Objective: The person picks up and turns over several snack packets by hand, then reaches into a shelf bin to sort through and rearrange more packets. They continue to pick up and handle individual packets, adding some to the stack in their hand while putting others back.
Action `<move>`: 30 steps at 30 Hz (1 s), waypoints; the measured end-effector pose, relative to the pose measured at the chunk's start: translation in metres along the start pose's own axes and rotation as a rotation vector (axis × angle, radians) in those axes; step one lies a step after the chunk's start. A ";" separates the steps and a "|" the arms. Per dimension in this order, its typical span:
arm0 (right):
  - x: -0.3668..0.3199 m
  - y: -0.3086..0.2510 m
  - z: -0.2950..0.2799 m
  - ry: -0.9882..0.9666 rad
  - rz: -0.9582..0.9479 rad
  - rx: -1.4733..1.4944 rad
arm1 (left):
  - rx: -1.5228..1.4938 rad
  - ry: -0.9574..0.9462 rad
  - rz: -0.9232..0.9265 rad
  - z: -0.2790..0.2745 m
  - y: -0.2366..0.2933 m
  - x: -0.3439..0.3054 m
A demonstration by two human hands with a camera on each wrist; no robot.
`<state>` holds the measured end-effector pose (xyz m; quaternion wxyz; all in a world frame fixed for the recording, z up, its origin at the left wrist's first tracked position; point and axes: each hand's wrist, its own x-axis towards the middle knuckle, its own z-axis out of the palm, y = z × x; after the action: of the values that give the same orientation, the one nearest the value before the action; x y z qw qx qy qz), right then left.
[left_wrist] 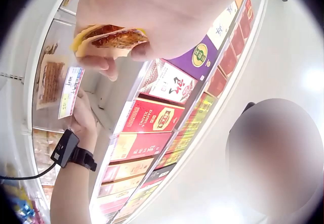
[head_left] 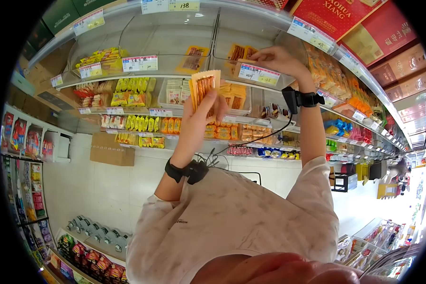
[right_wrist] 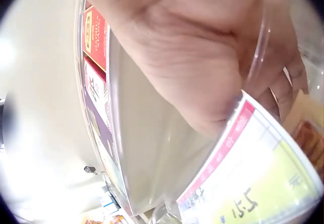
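In the head view my left hand (head_left: 204, 110) grips orange snack packets (head_left: 205, 87) upright, the thumb across their front. The left wrist view shows the packets (left_wrist: 114, 39) between thumb and fingers of that hand (left_wrist: 152, 16). My right hand (head_left: 281, 61) reaches over the front lip of a clear top-shelf bin, its fingers beside flat orange packets (head_left: 239, 51). In the right wrist view the palm (right_wrist: 197, 57) lies behind the clear rim, fingertips near a packet (right_wrist: 310, 138); whether they grip it cannot be told. A price tag (head_left: 259, 74) hangs on the bin's front.
A neighbouring bin holds another orange packet (head_left: 192, 59); yellow packets (head_left: 99, 57) lie further left. Lower shelves carry more snacks (head_left: 173, 125). Red gift boxes (head_left: 336, 16) stand above right. A cable (head_left: 270, 135) runs between the wrist cameras. A cardboard box (head_left: 111, 149) sits on the floor.
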<state>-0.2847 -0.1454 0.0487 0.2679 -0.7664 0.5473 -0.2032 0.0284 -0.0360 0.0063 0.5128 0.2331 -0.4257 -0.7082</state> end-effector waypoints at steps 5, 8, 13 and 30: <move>-0.033 -0.036 0.007 0.469 -0.105 0.104 | -0.057 0.035 0.000 -0.004 0.001 0.001; -0.060 -0.073 0.023 0.665 -0.111 0.190 | -0.021 0.029 0.042 -0.009 -0.001 0.002; -0.098 -0.112 0.045 0.767 -0.111 0.399 | -0.016 0.051 0.018 -0.003 0.000 0.002; -0.131 -0.109 0.094 0.050 -0.308 2.339 | 0.032 -0.078 0.010 0.028 -0.010 -0.002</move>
<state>-0.1902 0.0249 0.0426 0.7692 -0.1087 -0.0650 -0.6263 0.0024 -0.0225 0.0127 0.4955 0.2112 -0.4577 -0.7073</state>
